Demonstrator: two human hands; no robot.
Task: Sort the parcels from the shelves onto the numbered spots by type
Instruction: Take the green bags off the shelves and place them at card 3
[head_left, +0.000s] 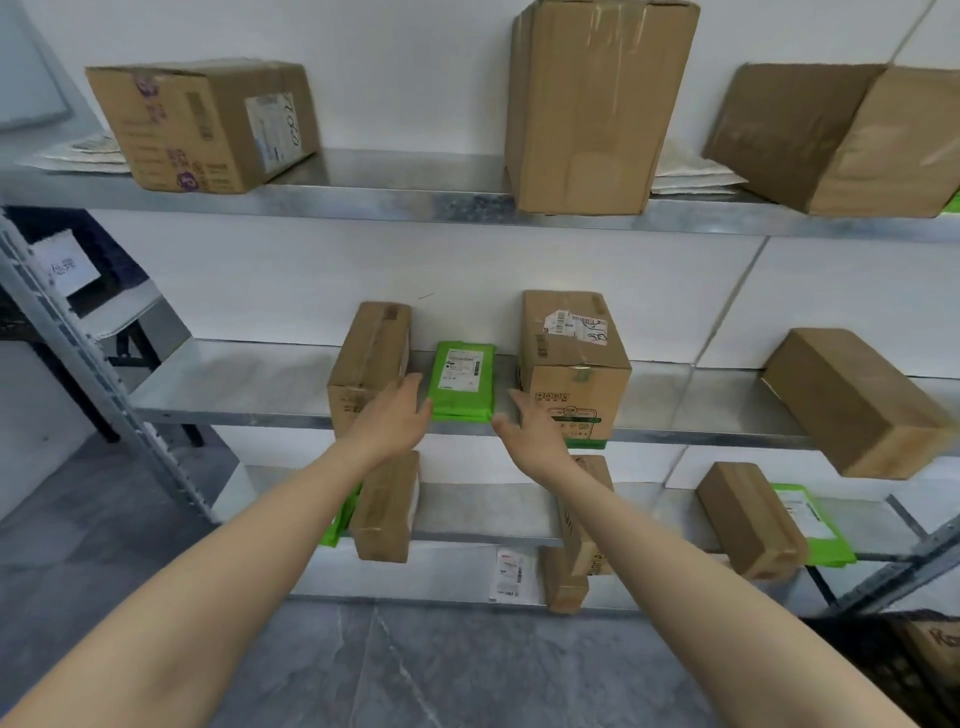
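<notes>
Your two bare forearms extend forward over the grey floor (415, 670) toward a metal shelving unit.

Your left hand (392, 415) is released, fingers straight and together. It sits at the front edge of the middle shelf (234, 387), in front of a narrow cardboard box (371, 358). Its fingertips reach the left edge of the green parcel (462, 382); you cannot tell whether they touch it.

Your right hand (530, 434) is also released, fingers relaxed and holding nothing. It is just beside the parcel's front right corner and in front of a larger labelled box (571, 364).

The green parcel lies flat on the middle shelf between these two boxes, white label facing up, between your two hands. Farther right on the same shelf a long box (852, 402) overhangs the front edge.

On the lower shelf (478, 512), below your hands, are three brown boxes (387, 512) and two green bags, one at the left (340, 519) and one at the right (813, 525).

On the top shelf (389, 200) are a printed box (202, 124), a tall taped box (597, 104) and a tilted box (841, 137), with white padded envelopes (693, 174) lying flat behind them. A white wall (311, 270) backs the unit.
</notes>
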